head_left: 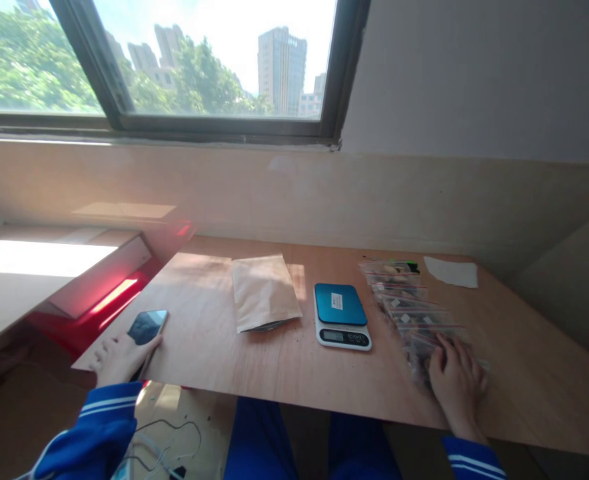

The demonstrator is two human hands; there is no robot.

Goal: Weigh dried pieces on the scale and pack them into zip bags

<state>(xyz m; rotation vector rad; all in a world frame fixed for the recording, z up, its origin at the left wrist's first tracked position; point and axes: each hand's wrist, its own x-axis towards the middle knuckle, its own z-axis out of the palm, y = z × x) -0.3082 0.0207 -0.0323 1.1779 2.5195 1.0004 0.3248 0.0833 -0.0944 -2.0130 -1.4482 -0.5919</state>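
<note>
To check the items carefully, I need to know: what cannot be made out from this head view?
Head view:
Zip bags' contents: too small, partly covered by the right hand.
Scale display digits: too small to read.
Dark item: mostly hidden by the kraft envelope.
Phone: lower part hidden by the left hand.

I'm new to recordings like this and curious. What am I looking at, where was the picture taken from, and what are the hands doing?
This picture comes from a camera worn on a person's head, looking forward and down, so these are the person's own bare hands. Their left hand touches a smartphone. Their right hand rests on a row of small zip bags holding small items. Also on the plywood tabletop lie a kraft paper envelope, a digital scale with a teal top, and a sheet of white paper. A window looks out on trees and tall buildings.
</note>
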